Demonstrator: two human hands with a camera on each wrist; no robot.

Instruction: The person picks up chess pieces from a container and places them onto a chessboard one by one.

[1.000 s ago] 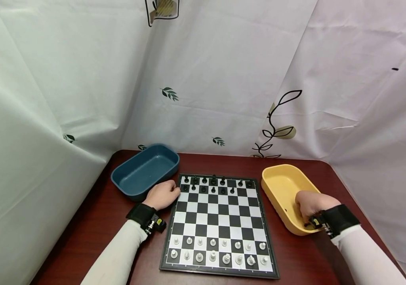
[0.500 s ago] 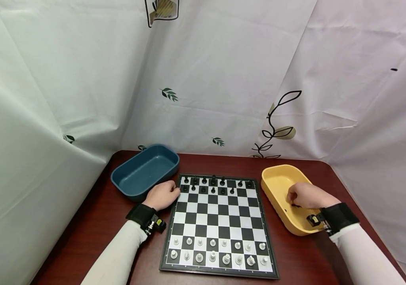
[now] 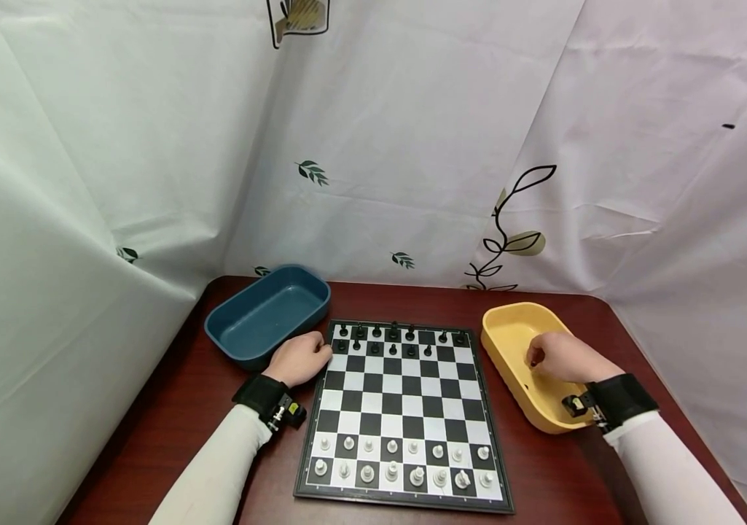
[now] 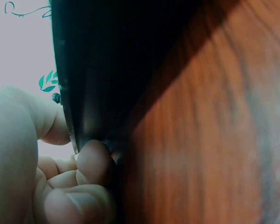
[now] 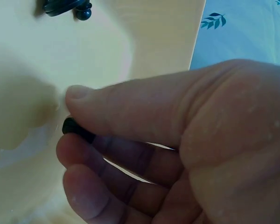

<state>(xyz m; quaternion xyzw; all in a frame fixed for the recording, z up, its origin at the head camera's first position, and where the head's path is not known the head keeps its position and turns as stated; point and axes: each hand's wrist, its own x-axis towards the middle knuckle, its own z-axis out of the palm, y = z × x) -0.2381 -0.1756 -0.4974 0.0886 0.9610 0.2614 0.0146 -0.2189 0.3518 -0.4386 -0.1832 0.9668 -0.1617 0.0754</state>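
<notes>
My right hand [image 3: 565, 357] is inside the yellow tray [image 3: 503, 364]. In the right wrist view its thumb and fingers pinch a small black chess piece [image 5: 71, 126], mostly hidden by the fingertips. Another black chess piece [image 5: 65, 5] lies on the tray floor beyond the thumb. My left hand [image 3: 298, 359] grips the left edge of the chessboard [image 3: 382, 403] near its far corner; the left wrist view shows curled fingers against the dark side of the board. Black chess pieces [image 3: 393, 333] fill most of the two far rows. White chess pieces [image 3: 391, 471] stand along the two near rows.
A blue tray [image 3: 268, 321] stands at the back left, close to my left hand. The dark red table [image 3: 406, 295] runs back to a white patterned cloth [image 3: 380, 146] hanging around it. Two squares in the far black rows, toward the right, hold no piece.
My right hand has shifted left and up inside the yellow tray, then stays nearly there. A dark piece seen under it half a second ago is now hidden in the head view. The left hand keeps still.
</notes>
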